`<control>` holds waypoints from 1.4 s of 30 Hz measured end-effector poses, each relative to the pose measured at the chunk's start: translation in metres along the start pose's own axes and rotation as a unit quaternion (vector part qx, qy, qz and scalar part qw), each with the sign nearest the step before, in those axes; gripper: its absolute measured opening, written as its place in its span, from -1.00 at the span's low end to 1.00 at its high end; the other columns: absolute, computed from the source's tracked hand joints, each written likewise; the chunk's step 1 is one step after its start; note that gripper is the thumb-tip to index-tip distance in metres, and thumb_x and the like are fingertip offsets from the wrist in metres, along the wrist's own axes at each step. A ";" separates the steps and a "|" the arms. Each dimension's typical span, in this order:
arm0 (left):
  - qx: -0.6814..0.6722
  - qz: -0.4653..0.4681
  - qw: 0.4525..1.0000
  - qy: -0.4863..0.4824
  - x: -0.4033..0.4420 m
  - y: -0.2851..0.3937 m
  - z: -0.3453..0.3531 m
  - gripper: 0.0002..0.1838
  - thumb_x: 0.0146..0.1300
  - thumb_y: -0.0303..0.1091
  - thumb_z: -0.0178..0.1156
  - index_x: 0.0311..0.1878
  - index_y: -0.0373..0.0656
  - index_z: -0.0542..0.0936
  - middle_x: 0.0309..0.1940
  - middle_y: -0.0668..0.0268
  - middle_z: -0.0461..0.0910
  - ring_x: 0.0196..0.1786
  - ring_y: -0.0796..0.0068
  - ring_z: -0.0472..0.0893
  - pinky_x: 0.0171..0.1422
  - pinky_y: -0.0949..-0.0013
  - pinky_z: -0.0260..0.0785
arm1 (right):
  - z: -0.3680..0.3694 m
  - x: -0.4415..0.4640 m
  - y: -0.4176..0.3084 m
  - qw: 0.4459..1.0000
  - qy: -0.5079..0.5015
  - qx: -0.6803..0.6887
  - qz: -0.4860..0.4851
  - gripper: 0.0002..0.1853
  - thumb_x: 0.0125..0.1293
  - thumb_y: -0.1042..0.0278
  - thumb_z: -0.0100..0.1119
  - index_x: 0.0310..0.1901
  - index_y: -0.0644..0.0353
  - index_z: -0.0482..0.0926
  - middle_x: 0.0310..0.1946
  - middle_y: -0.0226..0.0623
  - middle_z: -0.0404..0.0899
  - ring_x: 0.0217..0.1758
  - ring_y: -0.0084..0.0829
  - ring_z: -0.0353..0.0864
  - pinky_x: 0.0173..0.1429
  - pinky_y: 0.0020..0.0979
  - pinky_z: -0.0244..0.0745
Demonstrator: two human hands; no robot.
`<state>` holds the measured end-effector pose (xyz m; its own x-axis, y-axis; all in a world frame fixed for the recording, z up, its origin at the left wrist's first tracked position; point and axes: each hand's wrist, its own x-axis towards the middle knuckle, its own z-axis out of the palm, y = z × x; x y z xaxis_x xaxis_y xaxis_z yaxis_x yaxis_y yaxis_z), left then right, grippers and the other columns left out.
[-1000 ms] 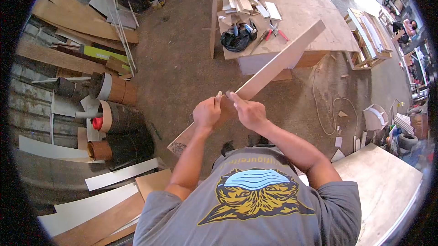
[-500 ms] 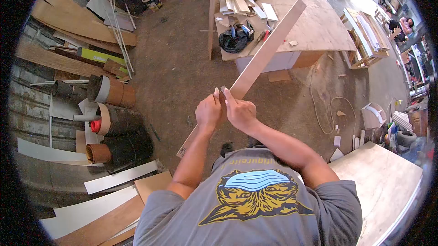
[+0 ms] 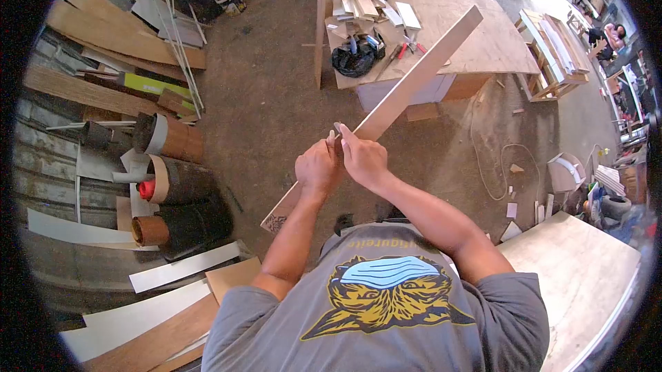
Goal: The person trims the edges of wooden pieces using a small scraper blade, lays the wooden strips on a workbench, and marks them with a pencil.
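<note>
A long, thin wooden board (image 3: pixel 414 86) slants from lower left, where dark print marks its end, to upper right. My left hand (image 3: pixel 319 165) is closed around the board near its middle, thumb up. Close beside it, my right hand (image 3: pixel 365 156) is also closed on the board, thumb and forefinger pointing up. Between the fingertips, at the board's edge, a small dark piece (image 3: pixel 338 127) shows; it is too small to identify. The board's upper end overlaps the worktable in the view.
The worktable (image 3: pixel 483 41) bears wood offcuts (image 3: pixel 365 6), a black plastic bag (image 3: pixel 353 60) and pliers. Rolls of sheet material (image 3: pixel 186 224) and boards line the left. A pale panel (image 3: pixel 579 268) lies at lower right. A person (image 3: pixel 607 41) is far right.
The board's far end has swung left and then back to the right, its near end shifting too. Both hands have moved slightly with it and kept their hold.
</note>
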<state>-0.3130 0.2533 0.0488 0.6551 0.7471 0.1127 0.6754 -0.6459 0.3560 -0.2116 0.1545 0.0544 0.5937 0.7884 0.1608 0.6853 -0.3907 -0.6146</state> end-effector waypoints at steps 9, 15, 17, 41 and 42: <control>0.006 0.053 0.998 0.018 -0.007 0.000 0.001 -0.46 0.66 0.04 -0.10 -0.35 -0.08 0.65 -0.40 0.11 0.74 -0.32 -0.01 0.74 -0.24 -0.09 0.48 | 0.002 -0.004 -0.001 1.000 0.004 0.012 0.019 -0.58 0.57 0.17 0.03 0.39 -0.05 0.56 -0.40 -0.01 0.75 -0.33 0.07 0.78 -0.17 0.13 0.62; 0.020 0.048 0.997 0.058 -0.010 -0.004 0.009 -0.51 0.63 0.00 -0.02 -0.38 -0.06 0.64 -0.39 0.18 0.74 -0.32 0.03 0.74 -0.24 -0.07 0.45 | -0.009 -0.011 0.012 0.999 -0.013 -0.028 -0.023 -0.58 0.58 0.22 0.00 0.40 -0.12 0.56 -0.41 -0.09 0.75 -0.37 -0.01 0.78 -0.21 0.05 0.65; 0.023 0.043 0.997 0.065 -0.008 -0.006 0.005 -0.53 0.62 -0.02 0.01 -0.39 -0.06 0.64 -0.41 0.18 0.74 -0.34 0.03 0.73 -0.24 -0.06 0.44 | -0.010 -0.011 0.028 0.995 0.012 -0.039 -0.089 -0.59 0.59 0.22 -0.01 0.39 -0.13 0.57 -0.41 -0.13 0.76 -0.38 -0.06 0.78 -0.25 0.02 0.66; 0.026 -0.005 0.998 -0.063 -0.025 -0.064 -0.017 -0.34 0.60 0.24 -0.09 -0.32 -0.09 0.74 -0.34 -0.06 0.72 -0.22 -0.22 0.71 -0.12 -0.16 0.52 | -0.123 0.052 0.233 0.946 0.160 -0.207 0.190 -0.55 0.60 0.14 0.04 0.46 -0.35 0.52 -0.20 -0.01 0.78 -0.20 0.05 0.80 -0.12 0.09 0.67; 0.032 -0.006 0.997 -0.066 -0.027 -0.065 -0.016 -0.37 0.60 0.21 -0.07 -0.32 -0.09 0.74 -0.34 -0.05 0.72 -0.22 -0.21 0.71 -0.12 -0.17 0.52 | -0.120 0.049 0.235 0.951 0.173 -0.193 0.170 -0.55 0.60 0.14 0.03 0.46 -0.34 0.52 -0.20 -0.02 0.78 -0.19 0.05 0.80 -0.10 0.09 0.67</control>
<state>-0.3799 0.2775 0.0374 0.6821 0.7311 -0.0162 0.7018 -0.6483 0.2954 0.0287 0.0442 0.0109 0.8655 0.4082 0.2903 0.4938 -0.7929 -0.3571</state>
